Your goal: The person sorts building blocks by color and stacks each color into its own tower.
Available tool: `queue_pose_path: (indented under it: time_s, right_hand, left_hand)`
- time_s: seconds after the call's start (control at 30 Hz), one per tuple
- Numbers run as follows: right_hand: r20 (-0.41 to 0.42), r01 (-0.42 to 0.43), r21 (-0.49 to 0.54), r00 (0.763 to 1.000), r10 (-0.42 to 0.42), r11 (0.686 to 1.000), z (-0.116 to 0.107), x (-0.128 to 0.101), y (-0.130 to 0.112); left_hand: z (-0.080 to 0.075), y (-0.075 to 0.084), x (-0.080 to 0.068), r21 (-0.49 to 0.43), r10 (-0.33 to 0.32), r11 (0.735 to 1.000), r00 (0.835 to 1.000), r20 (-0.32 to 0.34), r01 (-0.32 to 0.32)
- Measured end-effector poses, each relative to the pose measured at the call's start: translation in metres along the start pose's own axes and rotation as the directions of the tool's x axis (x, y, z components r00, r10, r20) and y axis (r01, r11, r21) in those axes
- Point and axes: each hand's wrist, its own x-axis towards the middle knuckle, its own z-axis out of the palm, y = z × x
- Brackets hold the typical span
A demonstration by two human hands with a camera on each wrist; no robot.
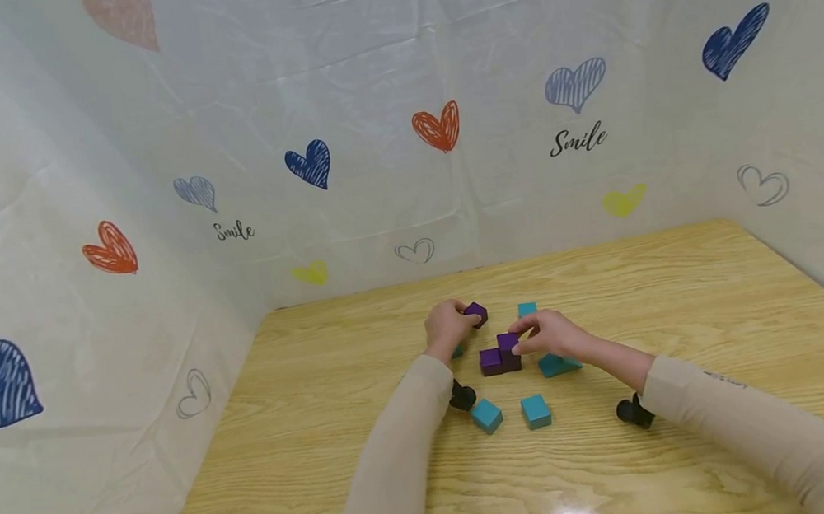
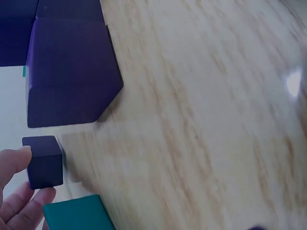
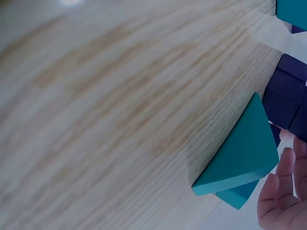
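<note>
Two teal cubes (image 1: 486, 415) lie nearest us on the table (image 1: 682, 280). Just beyond, our right hand (image 1: 557, 337) pinches the top block of the purple stack (image 1: 499, 355), a teal wedge (image 1: 559, 364) beneath it. Farther left, our left hand (image 1: 448, 325) curls round a purple cube (image 1: 475, 314).
</note>
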Motion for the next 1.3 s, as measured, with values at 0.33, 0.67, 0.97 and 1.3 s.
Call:
queue_pose_path:
  time_s: [0.33,0.67,0.97,1.3]
  right_hand:
    - [0.007,-0.01,-0.006,1.0,0.01,1.0,-0.001,0.001,-0.002]
    - [0.009,-0.024,-0.025,1.0,0.024,0.999,-0.004,0.003,-0.004]
    - [0.022,-0.022,-0.009,1.0,0.022,1.0,-0.002,0.001,-0.003]
    - [0.023,-0.022,0.02,0.999,0.022,1.0,-0.001,0.0,-0.003]
  left_hand:
    - [-0.015,0.003,0.006,0.053,0.072,0.996,0.996,0.044,-0.074]
    - [-0.035,0.005,-0.004,0.021,0.201,0.978,0.971,0.126,-0.205]
    - [-0.04,0.0,-0.017,-0.02,0.292,0.956,0.936,0.198,-0.294]
    - [-0.046,-0.01,-0.028,-0.038,0.373,0.926,0.892,0.256,-0.377]
